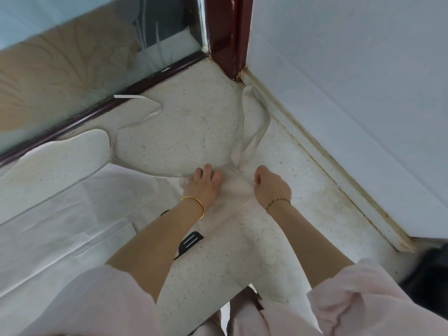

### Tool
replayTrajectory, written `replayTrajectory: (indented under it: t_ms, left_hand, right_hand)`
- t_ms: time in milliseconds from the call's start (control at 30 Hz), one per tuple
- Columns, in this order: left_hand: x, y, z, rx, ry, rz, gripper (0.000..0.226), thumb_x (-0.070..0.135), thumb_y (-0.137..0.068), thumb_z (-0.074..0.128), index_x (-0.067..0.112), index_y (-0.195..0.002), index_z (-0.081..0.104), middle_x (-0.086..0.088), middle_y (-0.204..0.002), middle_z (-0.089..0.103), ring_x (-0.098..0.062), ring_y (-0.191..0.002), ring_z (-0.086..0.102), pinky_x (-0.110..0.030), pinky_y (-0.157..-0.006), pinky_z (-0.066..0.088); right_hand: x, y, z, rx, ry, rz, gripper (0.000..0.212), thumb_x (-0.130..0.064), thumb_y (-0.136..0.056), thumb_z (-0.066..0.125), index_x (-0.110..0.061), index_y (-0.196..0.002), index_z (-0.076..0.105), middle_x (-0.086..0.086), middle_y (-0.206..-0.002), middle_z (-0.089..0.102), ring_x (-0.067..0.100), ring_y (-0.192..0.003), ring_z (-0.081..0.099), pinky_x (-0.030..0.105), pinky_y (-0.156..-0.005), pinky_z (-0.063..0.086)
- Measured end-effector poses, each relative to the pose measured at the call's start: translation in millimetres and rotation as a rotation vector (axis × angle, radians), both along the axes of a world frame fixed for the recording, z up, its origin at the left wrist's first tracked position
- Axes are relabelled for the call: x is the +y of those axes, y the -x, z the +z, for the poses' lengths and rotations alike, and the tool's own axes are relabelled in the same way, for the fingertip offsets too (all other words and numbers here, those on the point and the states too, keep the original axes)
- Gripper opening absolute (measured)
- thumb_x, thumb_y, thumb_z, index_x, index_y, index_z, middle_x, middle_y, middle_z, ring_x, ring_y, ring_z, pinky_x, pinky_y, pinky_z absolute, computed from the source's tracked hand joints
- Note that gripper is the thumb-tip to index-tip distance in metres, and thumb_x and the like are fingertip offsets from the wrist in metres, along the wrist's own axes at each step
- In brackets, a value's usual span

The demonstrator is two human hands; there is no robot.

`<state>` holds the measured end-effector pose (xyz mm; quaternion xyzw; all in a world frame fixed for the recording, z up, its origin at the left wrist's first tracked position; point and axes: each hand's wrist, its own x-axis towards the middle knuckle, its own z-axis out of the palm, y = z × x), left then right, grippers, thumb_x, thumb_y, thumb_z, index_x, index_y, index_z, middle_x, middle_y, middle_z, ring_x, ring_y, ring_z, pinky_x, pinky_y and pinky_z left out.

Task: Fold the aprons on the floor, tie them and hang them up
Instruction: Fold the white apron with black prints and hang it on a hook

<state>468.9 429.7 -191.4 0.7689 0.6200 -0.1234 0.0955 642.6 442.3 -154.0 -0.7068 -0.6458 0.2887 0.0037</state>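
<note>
A thin, see-through white apron (72, 214) lies spread on the speckled floor (184, 132), running from the lower left toward the middle. Its neck loop (252, 122) trails up to the corner by the red door frame. A tie strap (145, 105) curls along the glass door's bottom rail. My left hand (203, 185), wearing a gold bangle, grips the apron's top part with bent fingers. My right hand (271, 187) is a fist that pinches the apron's edge just to the right. The cloth between my two hands is pulled taut.
A glass door with a dark rail (101, 105) bounds the far left, and a white wall with a skirting board (339, 170) bounds the right. A black striped object (191, 241) shows beside my left forearm. Something dark (431, 270) sits at the right edge.
</note>
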Motion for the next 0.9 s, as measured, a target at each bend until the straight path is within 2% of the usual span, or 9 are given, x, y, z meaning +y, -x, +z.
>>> replayTrajectory:
  t_ms: [67, 100, 167, 233, 367, 500, 667, 767, 900]
  left_hand:
    - [0.2, 4.7, 1.3, -0.132, -0.079, 0.051, 0.046, -0.011, -0.083, 0.042, 0.004, -0.127, 0.037, -0.02, -0.125, 0.037, -0.034, -0.104, 0.043, -0.041, -0.083, 0.05]
    - [1.4, 9.2, 1.1, -0.22, -0.154, 0.081, 0.045, -0.015, -0.078, 0.048, 0.003, -0.119, 0.044, -0.023, -0.116, 0.045, -0.036, -0.095, 0.05, -0.043, -0.074, 0.053]
    - [4.9, 22.3, 1.9, -0.294, -0.281, 0.128, 0.044, -0.021, -0.062, 0.061, 0.001, -0.099, 0.053, -0.023, -0.095, 0.054, -0.036, -0.074, 0.056, -0.039, -0.055, 0.055]
    - [5.2, 39.6, 6.8, -0.264, -0.28, 0.18, 0.036, -0.02, -0.056, 0.064, -0.002, -0.087, 0.059, -0.021, -0.084, 0.056, -0.034, -0.066, 0.056, -0.038, -0.049, 0.054]
    - [2.4, 63.7, 18.4, -0.223, -0.178, 0.291, 0.018, -0.001, -0.075, 0.06, 0.0, -0.093, 0.059, -0.018, -0.094, 0.054, -0.035, -0.079, 0.055, -0.042, -0.064, 0.052]
    - [4.6, 77.0, 14.5, -0.206, -0.059, 0.279, 0.021, 0.016, -0.092, 0.047, 0.004, -0.109, 0.052, -0.013, -0.11, 0.048, -0.03, -0.096, 0.052, -0.038, -0.081, 0.047]
    - [5.9, 81.6, 5.5, -0.311, -0.01, 0.305, 0.017, 0.012, -0.095, 0.045, 0.002, -0.107, 0.047, -0.016, -0.109, 0.045, -0.033, -0.092, 0.051, -0.042, -0.079, 0.046]
    - [6.3, 84.5, 1.4, -0.301, 0.005, 0.25, 0.017, 0.014, -0.096, 0.045, 0.001, -0.106, 0.05, -0.016, -0.112, 0.045, -0.033, -0.092, 0.051, -0.044, -0.083, 0.046]
    - [9.2, 85.4, 0.5, -0.303, 0.046, 0.218, 0.017, 0.014, -0.095, 0.046, 0.006, -0.109, 0.051, -0.014, -0.114, 0.042, -0.031, -0.098, 0.048, -0.044, -0.085, 0.046]
  right_hand:
    - [1.6, 7.9, 4.5, -0.125, -0.027, -0.011, 0.021, 0.003, -0.083, 0.04, -0.014, -0.095, 0.04, 0.003, -0.084, 0.048, 0.017, -0.059, 0.041, 0.026, -0.049, 0.03]
    - [2.0, 12.6, 6.4, -0.152, -0.093, -0.001, 0.023, 0.003, -0.084, 0.042, -0.012, -0.1, 0.041, 0.004, -0.089, 0.046, 0.017, -0.064, 0.041, 0.026, -0.05, 0.032]
    - [3.6, 22.1, 7.3, -0.11, -0.216, 0.081, 0.026, 0.001, -0.086, 0.044, -0.009, -0.11, 0.045, 0.006, -0.1, 0.047, 0.019, -0.079, 0.045, 0.028, -0.059, 0.039]
    - [5.1, 36.9, 5.4, 0.008, -0.213, 0.21, 0.026, -0.001, -0.088, 0.045, -0.007, -0.113, 0.048, 0.008, -0.107, 0.05, 0.023, -0.091, 0.051, 0.03, -0.068, 0.045]
    - [9.8, 64.3, -9.3, 0.018, -0.163, 0.403, 0.026, -0.002, -0.09, 0.044, -0.007, -0.114, 0.053, 0.009, -0.116, 0.046, 0.027, -0.104, 0.048, 0.031, -0.069, 0.042]
    - [21.6, 75.8, -19.6, -0.069, -0.163, 0.469, 0.02, -0.006, -0.092, 0.048, -0.012, -0.11, 0.054, 0.007, -0.116, 0.043, 0.027, -0.102, 0.048, 0.031, -0.065, 0.038]
    - [33.7, 78.9, -22.9, -0.094, -0.212, 0.505, 0.014, -0.019, -0.094, 0.048, -0.012, -0.107, 0.049, 0.007, -0.108, 0.044, 0.024, -0.087, 0.05, 0.031, -0.062, 0.039]
    - [39.6, 77.5, -23.7, -0.111, -0.236, 0.553, 0.019, -0.024, -0.092, 0.05, -0.013, -0.108, 0.051, 0.005, -0.108, 0.048, 0.023, -0.095, 0.049, 0.031, -0.069, 0.042]
    - [46.5, 81.8, -25.1, -0.192, -0.298, 0.639, 0.014, -0.021, -0.09, 0.048, -0.015, -0.099, 0.057, 0.002, -0.102, 0.056, 0.024, -0.101, 0.045, 0.032, -0.078, 0.035]
